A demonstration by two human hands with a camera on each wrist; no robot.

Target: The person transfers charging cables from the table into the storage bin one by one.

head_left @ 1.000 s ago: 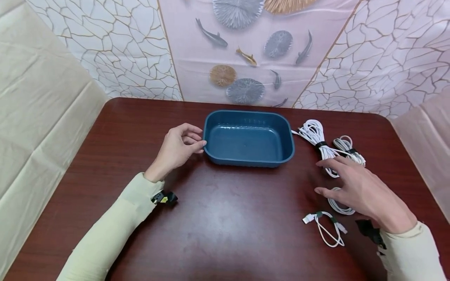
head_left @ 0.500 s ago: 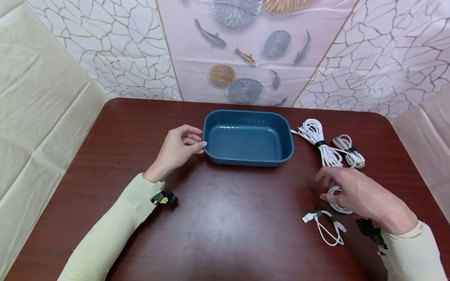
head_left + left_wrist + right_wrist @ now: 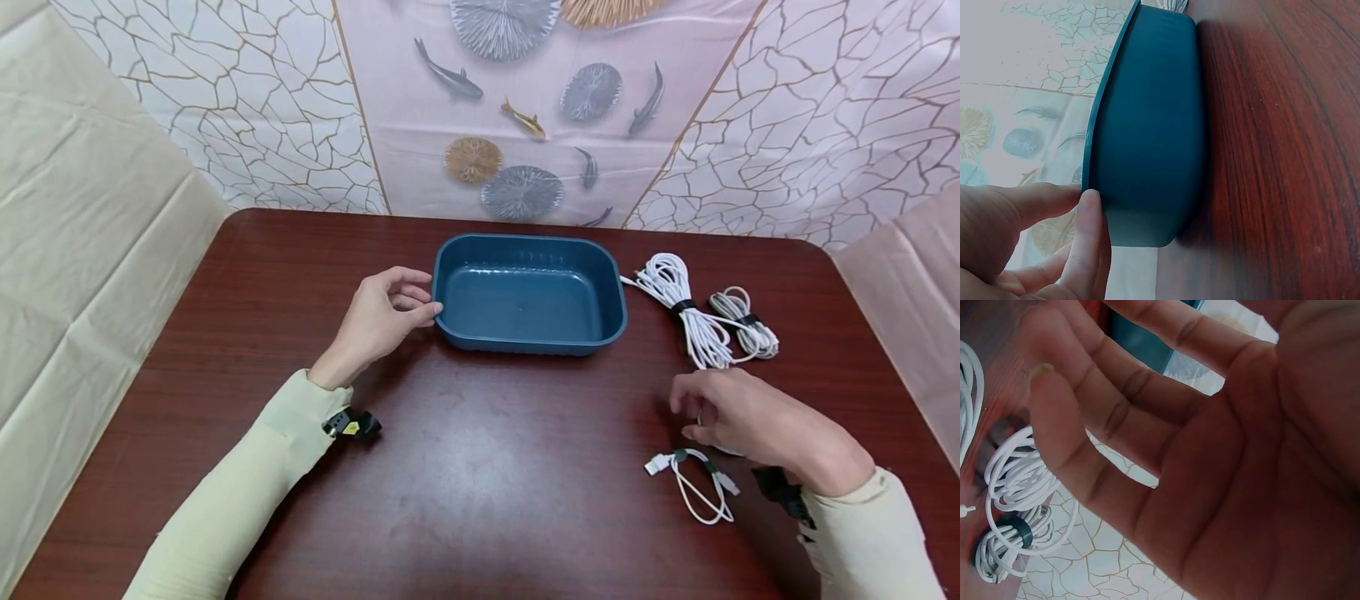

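My left hand (image 3: 378, 317) pinches the left rim of a deep blue plastic tub (image 3: 532, 343) between thumb and fingers. The left wrist view shows thumb and finger at the rim beside the tub's outer wall (image 3: 1147, 131). Over a small coil of white cable (image 3: 729, 451), my right hand (image 3: 765, 421) hovers with bent fingers and covers most of it. Nothing shows between those fingers in the right wrist view. Just in front lies a short white USB cable (image 3: 708, 518) with a dark tie.
Behind the right hand lie a large white cable bundle (image 3: 670, 283) with a black strap and a smaller greyish bundle (image 3: 757, 337). A white cable end reaches the tub's right side. Patterned cloth (image 3: 525, 125) hangs behind the dark wooden table (image 3: 480, 467).
My right hand has come down and slightly toward me, from beside the large bundle to over the small coil, its fingers bending more. The left hand and tub stay put.
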